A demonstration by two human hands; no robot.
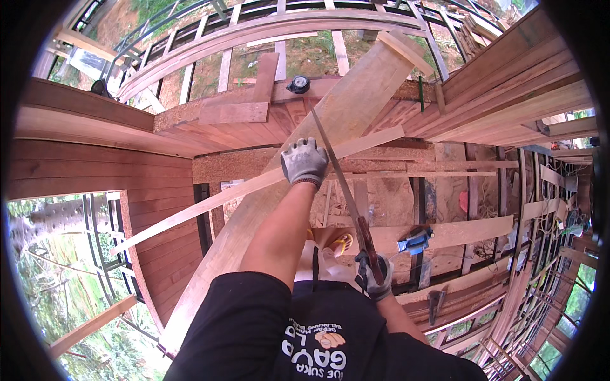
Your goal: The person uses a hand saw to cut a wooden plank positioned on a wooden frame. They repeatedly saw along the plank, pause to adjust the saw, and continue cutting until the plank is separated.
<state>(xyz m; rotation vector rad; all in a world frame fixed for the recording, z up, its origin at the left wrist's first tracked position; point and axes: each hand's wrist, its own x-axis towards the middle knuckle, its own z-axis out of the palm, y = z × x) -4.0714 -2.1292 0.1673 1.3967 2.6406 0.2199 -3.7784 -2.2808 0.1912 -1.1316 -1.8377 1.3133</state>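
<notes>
Your handsaw (342, 173) slants with its blade over the wide board (362, 86) and its handle right of that board, your right hand's (378, 277) fingers clamped on it. A thin strip (210, 200) crosses the wide board beneath the blade. Your left hand (305, 161) rests there over the board, close to the blade; whether its fingers grip or only press, I cannot tell. Left of the board's far part sit a tape measure (298, 84) and reddish offcuts (236, 113); right of it, a blue tool (416, 242).
</notes>
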